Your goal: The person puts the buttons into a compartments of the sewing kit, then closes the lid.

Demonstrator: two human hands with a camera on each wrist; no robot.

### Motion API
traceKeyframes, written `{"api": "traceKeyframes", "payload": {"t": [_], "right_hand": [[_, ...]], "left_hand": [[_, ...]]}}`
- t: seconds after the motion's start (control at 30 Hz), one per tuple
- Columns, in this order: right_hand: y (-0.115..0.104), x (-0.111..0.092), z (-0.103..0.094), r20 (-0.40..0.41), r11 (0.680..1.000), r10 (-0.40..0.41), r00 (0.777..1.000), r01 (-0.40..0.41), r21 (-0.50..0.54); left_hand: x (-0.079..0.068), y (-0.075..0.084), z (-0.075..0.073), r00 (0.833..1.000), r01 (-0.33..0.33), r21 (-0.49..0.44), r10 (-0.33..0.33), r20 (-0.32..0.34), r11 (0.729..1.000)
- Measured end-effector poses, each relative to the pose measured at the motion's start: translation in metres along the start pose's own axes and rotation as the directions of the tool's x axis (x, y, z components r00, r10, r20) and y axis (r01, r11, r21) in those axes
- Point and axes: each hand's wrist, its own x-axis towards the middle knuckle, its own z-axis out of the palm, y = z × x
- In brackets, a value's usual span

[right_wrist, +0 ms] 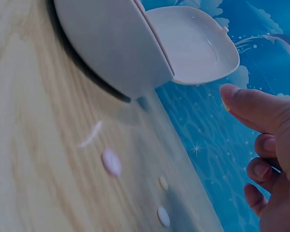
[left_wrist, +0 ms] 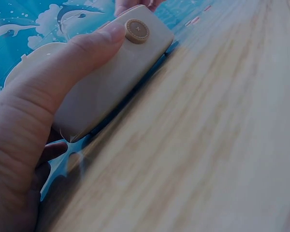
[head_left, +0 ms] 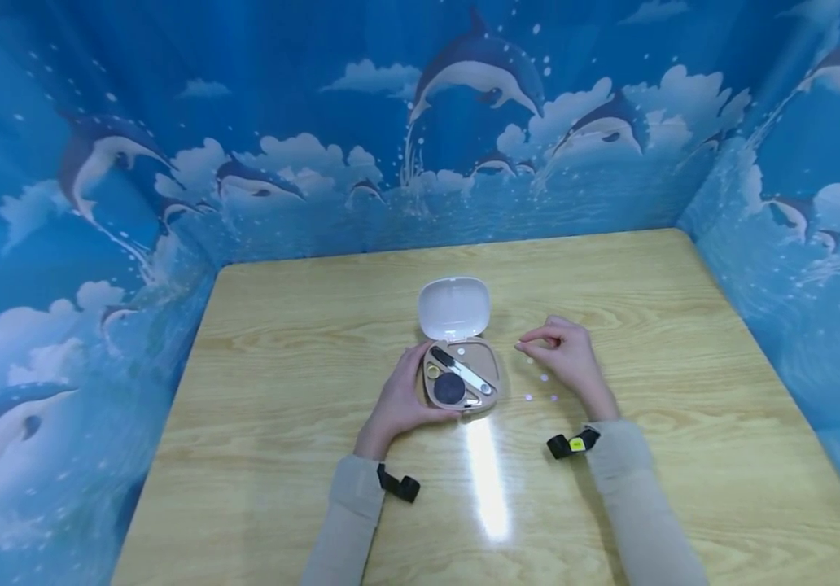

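Your left hand (head_left: 400, 399) grips the case (head_left: 480, 356) on the worktop (head_left: 281, 342), its white lid (head_left: 454, 308) raised; your right hand (head_left: 566, 356), near the case's right side, pinches a small pale piece (right_wrist: 225, 105) (several little discs (right_wrist: 111, 162) lie close by).

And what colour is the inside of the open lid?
White; the lid shows best in the head view.

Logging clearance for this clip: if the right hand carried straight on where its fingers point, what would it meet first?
The right hand would probably meet the open beige rounded plastic box; the hand's height is unclear, so it might pass above.
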Motion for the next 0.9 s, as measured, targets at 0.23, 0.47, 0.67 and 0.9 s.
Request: {"api": "traceKeyframes", "payload": {"t": [0.23, 0.47, 0.67, 0.9], "right_hand": [[-0.011, 0.009, 0.016, 0.020, 0.998, -0.016, 1.000, 0.015, 0.057], [-0.017, 0.016, 0.036, 0.045, 0.994, -0.067, 0.997, 0.062, 0.090], [-0.023, 0.017, 0.048, 0.105, 0.996, -0.022, 0.994, 0.012, 0.089], [-0.022, 0.017, 0.058, 0.131, 0.997, -0.018, 0.991, 0.007, 0.082]], "left_hand": [[0.000, -0.002, 0.001, 1.000, -0.022, -0.003, 0.022, -0.004, 1.000], [0.002, -0.003, 0.000, 0.999, -0.045, -0.012, 0.045, -0.007, 0.999], [0.002, -0.004, -0.001, 0.998, -0.056, -0.009, 0.056, 0.000, 0.998], [0.001, -0.002, -0.002, 0.998, -0.061, -0.019, 0.061, 0.001, 0.998]]}}
